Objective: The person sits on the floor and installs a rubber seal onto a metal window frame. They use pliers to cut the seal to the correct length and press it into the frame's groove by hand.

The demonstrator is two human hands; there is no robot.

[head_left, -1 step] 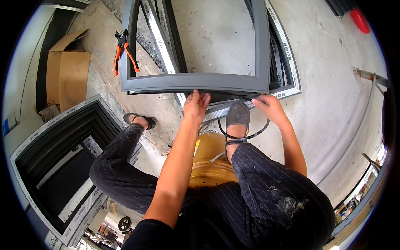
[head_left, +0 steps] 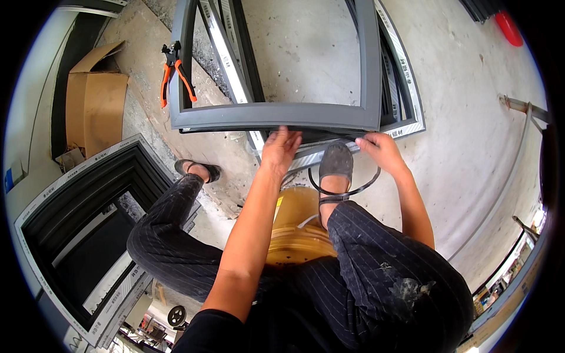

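A grey metal window frame (head_left: 276, 115) lies in front of me, on top of other frames. A thin black rubber seal strip (head_left: 376, 177) runs along its near edge, then loops down around my right shoe. At the middle of that edge, my left hand (head_left: 280, 152) has its fingertips pressed to the strip, partly under the rim. My right hand (head_left: 384, 153) pinches the strip near the frame's right corner. Orange-handled pliers (head_left: 178, 75) rest across the frame's left side.
Wrapped frames (head_left: 415, 117) lie beneath the grey one. More stacked frames (head_left: 35, 207) stand at my left, below a cardboard box (head_left: 105, 109). I sit over a yellow bucket-like seat (head_left: 300, 226). A red object (head_left: 508, 29) is at the far right.
My left hand has slid slightly to the right along the frame's near edge. The right hand stays in place.
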